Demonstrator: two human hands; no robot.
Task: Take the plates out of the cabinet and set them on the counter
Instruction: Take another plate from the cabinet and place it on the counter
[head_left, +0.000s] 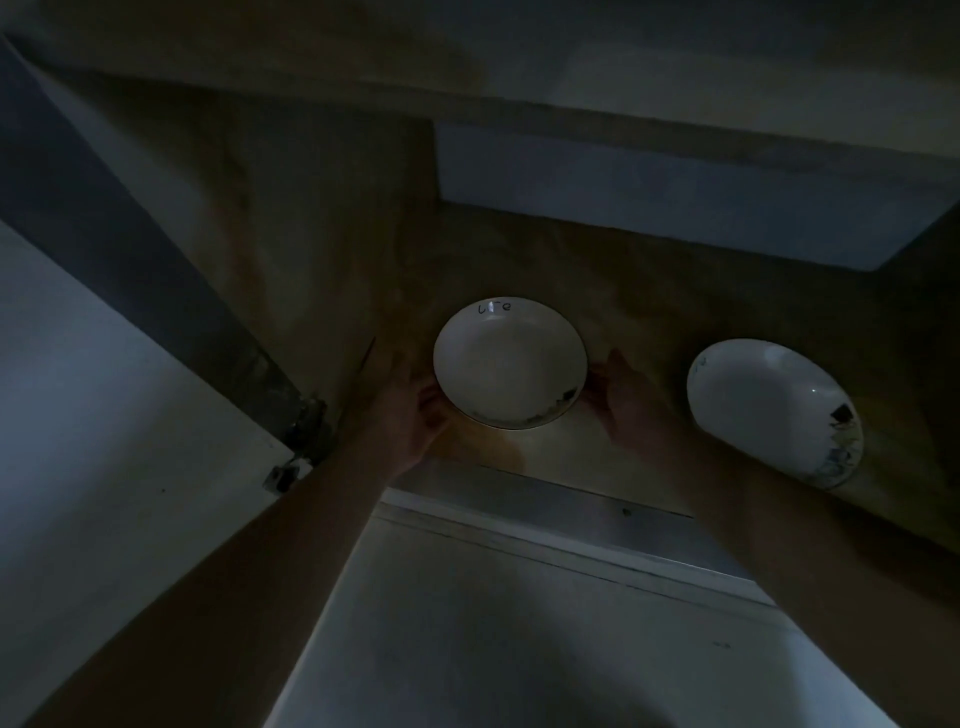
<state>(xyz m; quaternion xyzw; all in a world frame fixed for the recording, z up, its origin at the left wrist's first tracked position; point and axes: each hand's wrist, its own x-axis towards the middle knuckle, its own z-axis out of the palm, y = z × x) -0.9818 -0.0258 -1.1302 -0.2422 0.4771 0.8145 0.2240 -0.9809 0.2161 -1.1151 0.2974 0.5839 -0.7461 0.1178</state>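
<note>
A white plate (509, 364) with dark markings on its rim lies on the brown cabinet shelf (550, 449), in dim light. My left hand (410, 410) is at the plate's left edge with its fingers curled against the lower left rim. On the opposite side, my right hand (623, 405) has its fingertips touching the rim. Between them the two hands hold the plate; I cannot tell if it is lifted off the shelf. A second white plate (769, 405) with dark marks near its front edge lies on the same shelf to the right, apart from my right forearm.
The open cabinet door (104, 415) with its hinge (306, 421) stands at the left. A pale panel (675, 202) forms the back of the cabinet. The shelf's front edge (545, 512) runs below my hands, with a pale surface (519, 634) beneath it.
</note>
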